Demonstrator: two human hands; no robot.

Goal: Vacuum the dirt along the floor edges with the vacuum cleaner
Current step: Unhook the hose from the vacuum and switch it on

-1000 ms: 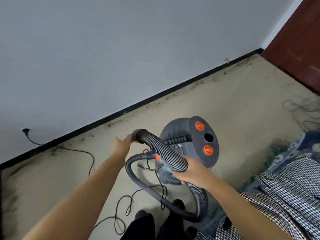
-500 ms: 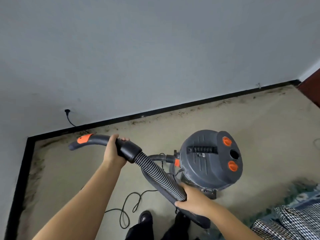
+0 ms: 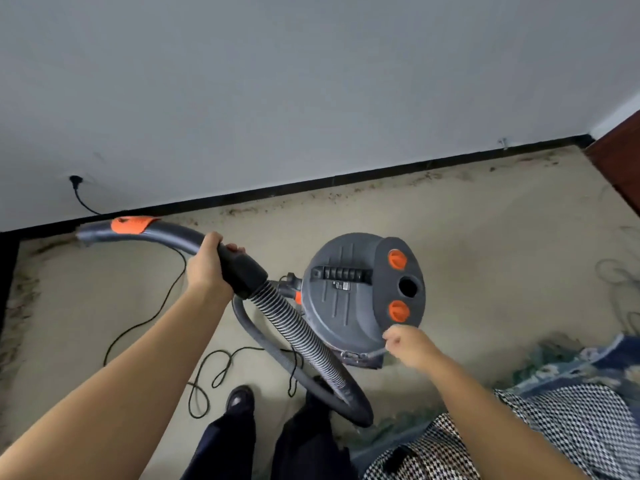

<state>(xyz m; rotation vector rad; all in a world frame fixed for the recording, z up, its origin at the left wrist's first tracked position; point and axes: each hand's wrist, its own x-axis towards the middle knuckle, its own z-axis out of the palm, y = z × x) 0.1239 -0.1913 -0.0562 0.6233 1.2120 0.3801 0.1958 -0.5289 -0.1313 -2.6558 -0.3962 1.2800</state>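
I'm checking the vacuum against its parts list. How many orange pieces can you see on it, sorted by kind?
Orange knobs on the vacuum cleaner lid: 2, at and
Orange slider on the curved hose handle: 1
Orange piece where the hose joins the body: 1, partly hidden
Total: 4

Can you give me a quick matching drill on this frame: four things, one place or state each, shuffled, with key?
Things:
1. left hand
2. right hand
3. power plug
4. dirt

States:
A. in the wall, cord hanging down
B. scattered on the floor along the black baseboard
C. grips the curved hose handle
D. fingers curled, at the near rim of the vacuum canister

Pairs: 1-C, 2-D, 3-A, 4-B
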